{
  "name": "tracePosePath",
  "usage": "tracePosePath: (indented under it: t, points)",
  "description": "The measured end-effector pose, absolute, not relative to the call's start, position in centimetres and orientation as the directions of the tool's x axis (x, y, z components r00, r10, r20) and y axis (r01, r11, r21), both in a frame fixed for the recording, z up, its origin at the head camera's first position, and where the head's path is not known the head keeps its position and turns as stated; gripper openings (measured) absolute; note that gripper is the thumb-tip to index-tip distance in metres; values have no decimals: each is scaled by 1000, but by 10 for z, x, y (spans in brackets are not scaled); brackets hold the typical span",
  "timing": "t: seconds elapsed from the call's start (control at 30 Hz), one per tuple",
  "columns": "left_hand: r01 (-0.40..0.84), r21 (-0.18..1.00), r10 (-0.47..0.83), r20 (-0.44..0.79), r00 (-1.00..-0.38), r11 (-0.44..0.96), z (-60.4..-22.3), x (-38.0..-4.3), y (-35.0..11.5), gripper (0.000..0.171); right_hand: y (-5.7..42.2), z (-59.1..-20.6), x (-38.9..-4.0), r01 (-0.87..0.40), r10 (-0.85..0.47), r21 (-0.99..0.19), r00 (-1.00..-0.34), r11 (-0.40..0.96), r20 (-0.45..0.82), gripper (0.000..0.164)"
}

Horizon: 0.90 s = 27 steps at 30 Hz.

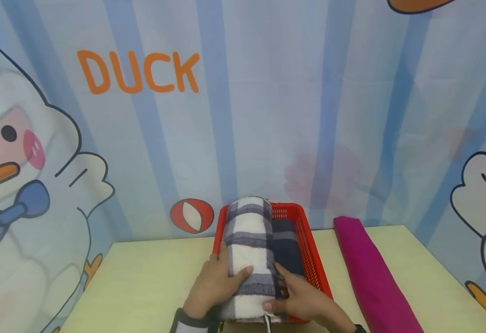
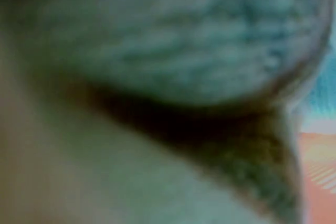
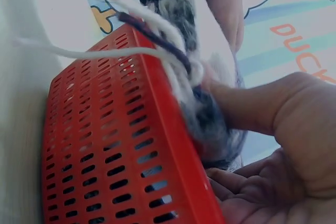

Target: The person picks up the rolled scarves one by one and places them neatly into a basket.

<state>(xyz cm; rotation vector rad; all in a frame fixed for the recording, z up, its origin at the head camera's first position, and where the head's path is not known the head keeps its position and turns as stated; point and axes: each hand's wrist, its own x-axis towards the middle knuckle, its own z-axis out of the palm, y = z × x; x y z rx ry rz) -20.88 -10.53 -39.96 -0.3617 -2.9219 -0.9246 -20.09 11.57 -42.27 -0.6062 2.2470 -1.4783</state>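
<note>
A rolled plaid scarf, white with grey-blue bands, lies lengthwise along the left side of a red plastic basket. My left hand grips its left side, thumb across the top. On the right, my right hand holds the near end, with the thumb at the end and the fingers along the side. White and dark fringe strands hang over the basket rim in the right wrist view. Beside the roll, a dark navy cloth sits in the basket. The left wrist view is blurred, filled by close fabric.
A long magenta cloth bundle lies on the pale yellow table, right of the basket. Behind the table hangs a blue-striped curtain printed with ducks. The basket's back edge stands close to it.
</note>
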Motion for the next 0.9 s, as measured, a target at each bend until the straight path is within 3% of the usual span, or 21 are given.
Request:
tracePosePath:
  t: [0.33,0.43,0.57,0.73,0.9]
  points:
    - [217,566,225,56,-973,795,-396,-206,-105,102,97,-435,-210,-385,-522,-768,-849,512,78,93]
    - [243,509,230,88,-969,826,-398,-207,-105,106,95,-439,-210,-417,-522,-725,-848,548,93,94]
    - [264,426,233,125,-964,865,-397,-206,-106,116,94,-439,-206,-402,-514,-734,-853,547,84,97]
    - [279,469,269,88,-959,838,-393,-202,-110,124,97,-437,-203,-332,-469,-791,-881,514,65,94]
    - [262,509,294,19,-956,820,-386,-198,-121,119,99,-440,-200,-301,-438,-818,-897,490,68,79]
